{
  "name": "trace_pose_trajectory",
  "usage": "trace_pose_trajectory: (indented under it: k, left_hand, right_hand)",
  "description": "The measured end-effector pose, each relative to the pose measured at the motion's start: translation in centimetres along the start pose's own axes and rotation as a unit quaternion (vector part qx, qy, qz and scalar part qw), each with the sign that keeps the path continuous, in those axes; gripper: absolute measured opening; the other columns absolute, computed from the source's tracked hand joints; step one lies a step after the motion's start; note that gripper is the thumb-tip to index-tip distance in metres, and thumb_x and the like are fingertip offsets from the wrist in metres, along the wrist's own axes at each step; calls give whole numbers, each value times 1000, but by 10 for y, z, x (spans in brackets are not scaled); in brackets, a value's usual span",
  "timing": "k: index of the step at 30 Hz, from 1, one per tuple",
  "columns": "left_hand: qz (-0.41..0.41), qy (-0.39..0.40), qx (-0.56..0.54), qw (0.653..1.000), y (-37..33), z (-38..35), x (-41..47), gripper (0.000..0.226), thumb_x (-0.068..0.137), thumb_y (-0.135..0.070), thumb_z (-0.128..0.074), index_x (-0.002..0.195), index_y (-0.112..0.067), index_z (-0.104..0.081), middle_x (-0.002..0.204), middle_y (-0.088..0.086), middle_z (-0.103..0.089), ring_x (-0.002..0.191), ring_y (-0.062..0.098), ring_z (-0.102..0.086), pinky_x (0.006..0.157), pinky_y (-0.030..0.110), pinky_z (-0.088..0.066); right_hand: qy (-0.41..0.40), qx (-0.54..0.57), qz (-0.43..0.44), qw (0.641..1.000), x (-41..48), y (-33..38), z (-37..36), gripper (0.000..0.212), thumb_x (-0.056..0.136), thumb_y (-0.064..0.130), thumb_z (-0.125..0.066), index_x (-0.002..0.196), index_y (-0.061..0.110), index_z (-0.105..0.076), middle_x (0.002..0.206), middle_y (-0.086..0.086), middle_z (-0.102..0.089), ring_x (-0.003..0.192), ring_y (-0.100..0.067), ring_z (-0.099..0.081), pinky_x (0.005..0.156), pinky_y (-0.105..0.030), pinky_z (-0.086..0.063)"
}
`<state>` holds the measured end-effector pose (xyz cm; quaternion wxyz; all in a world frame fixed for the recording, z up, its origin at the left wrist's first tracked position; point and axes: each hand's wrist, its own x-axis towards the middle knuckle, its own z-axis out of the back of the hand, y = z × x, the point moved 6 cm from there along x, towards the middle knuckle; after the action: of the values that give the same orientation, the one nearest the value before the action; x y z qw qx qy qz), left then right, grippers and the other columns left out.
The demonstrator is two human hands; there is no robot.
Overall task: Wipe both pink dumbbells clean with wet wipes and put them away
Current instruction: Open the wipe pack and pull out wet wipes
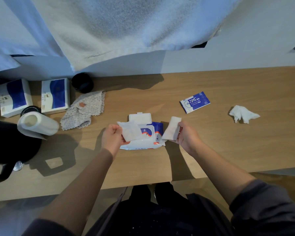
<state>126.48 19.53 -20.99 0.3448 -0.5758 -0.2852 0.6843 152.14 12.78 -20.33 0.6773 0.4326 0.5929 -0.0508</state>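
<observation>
Wet wipes pack [144,144] lying lid-open on the wooden table [211,142] between my hands, my left hand [111,137] pinching a folded wet wipe [130,132] over the pack, my right hand [187,136] curled round a second wipe [171,128] just beside the pack's right edge

**Colour and Pattern Reference**

Table [211,142]: light brown wood grain. Wipe pack [143,144]: white, with blue panels and an orange-red accent. Left wipe [130,131], right wipe [171,128] and crumpled wipe [243,114]: plain white. Sachet [195,102]: blue and white. Cloth [85,111]: grey, finely dotted, one orange patch. Tissue pack [14,97] and second tissue pack [55,95]: white, each with a dark blue wave panel. Paper roll [38,125]: white. Cup [82,83]: black
</observation>
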Motion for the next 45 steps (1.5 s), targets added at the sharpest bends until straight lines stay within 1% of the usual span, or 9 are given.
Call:
trace_pose_trajectory:
  k: [2,5,8,13,19,25,34,40,45]
  left_hand:
    - [-5,9,13,1000,0,-2,2,18,103,-9,-42,87,-12,-49,100,18,-60,87,28,-60,59,31,-58]
    - [-6,23,-2,1000,3,-1,7,15,103,-12,-44,91,-12,-53,104,18,-62,91,27,-61,73,36,-57]
    - [23,53,-56,997,8,-1,11,17,101,-9,-45,89,-12,-56,98,16,-62,87,26,-59,82,41,-51]
    - [76,52,-97,991,16,7,15,15,100,-10,-42,91,-11,-53,90,11,-65,81,25,-64,71,35,-53]
    - [107,16,-109,988,25,27,22,23,86,-25,-47,97,-12,-62,109,11,-64,97,25,-60,87,39,-48]
    - [34,114,-91,989,-5,-14,-1,10,77,-27,-45,76,-18,-49,82,3,-50,77,18,-48,67,32,-36]
    - [8,131,-46,990,-17,-21,0,13,72,-30,-44,78,-19,-47,90,7,-43,84,20,-38,70,34,-29]
    - [46,0,-93,995,17,43,27,16,73,-28,-50,84,-18,-58,101,11,-56,96,22,-51,80,36,-41]
    - [60,-91,-58,992,46,105,15,20,70,-37,-54,73,-19,-62,90,14,-56,88,29,-51,74,41,-38]
  right_hand:
    - [7,-2,2,1000,-1,-1,-1,18,102,21,-41,119,14,-40,120,-10,-54,113,-29,-57,95,-48,-52]
    - [9,-19,29,999,-3,0,-2,21,101,20,-39,110,9,-55,109,-10,-62,97,-24,-62,81,-41,-54]
    - [17,-26,32,999,-7,1,-5,24,102,21,-40,116,8,-53,99,-9,-63,88,-21,-63,70,-35,-52]
    - [40,-36,33,998,-12,4,-16,18,103,20,-38,94,15,-52,91,-6,-63,83,-17,-61,86,-39,-49]
    - [55,-72,37,995,-10,3,-29,16,104,23,-38,96,19,-51,96,-6,-61,86,-17,-60,85,-38,-49]
    - [58,-69,50,995,-10,5,-36,21,102,22,-39,107,9,-55,99,-10,-61,90,-21,-58,78,-34,-45]
    - [39,-69,53,995,-11,9,-30,13,103,25,-40,104,18,-51,97,-6,-60,87,-16,-59,74,-31,-48]
    - [44,-93,59,993,-11,3,-33,16,103,24,-39,95,19,-53,97,-7,-62,89,-18,-58,81,-35,-46]
    - [69,-135,64,986,-14,-5,-57,21,98,24,-40,89,16,-58,87,-8,-61,78,-22,-57,66,-33,-44]
